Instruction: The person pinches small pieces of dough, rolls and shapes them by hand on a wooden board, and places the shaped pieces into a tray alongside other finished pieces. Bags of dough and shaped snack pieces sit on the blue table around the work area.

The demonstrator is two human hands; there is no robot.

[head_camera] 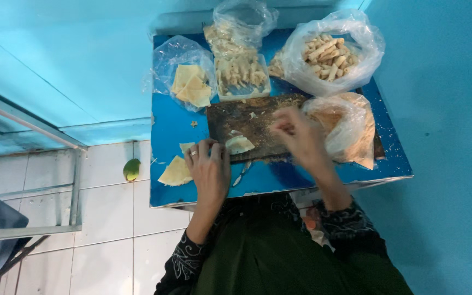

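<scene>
Your left hand [210,170] lies flat at the centre of the frame, fingers spread narrow, its fingertips on the near edge of the board [252,123]. It holds nothing; a ring shows on 1 finger. Just right of those fingertips a pale wrapper [239,144] rests on the board.

Your right hand [296,134] hovers over the right part of the board, blurred, fingers curled inward; you cannot tell whether it pinches anything. Right beside it sits a bag [344,128] of brownish filling, touching the board's right end.

The board lies across the middle of a blue table [170,125]. At the lower left of the table, 2 loose wrappers lie apart from the board: a large sheet [175,172] and a small scrap [187,147] above it.

Along the top of the frame stand 3 clear bags and a tub: a bag of folded sheets [191,84] at left, a tub of rolls [240,74] in the middle with a slack bag [236,27] behind it, and a full bag of rolls [329,52] at right.

On the tiled floor at left lies a green fruit [131,170].
</scene>
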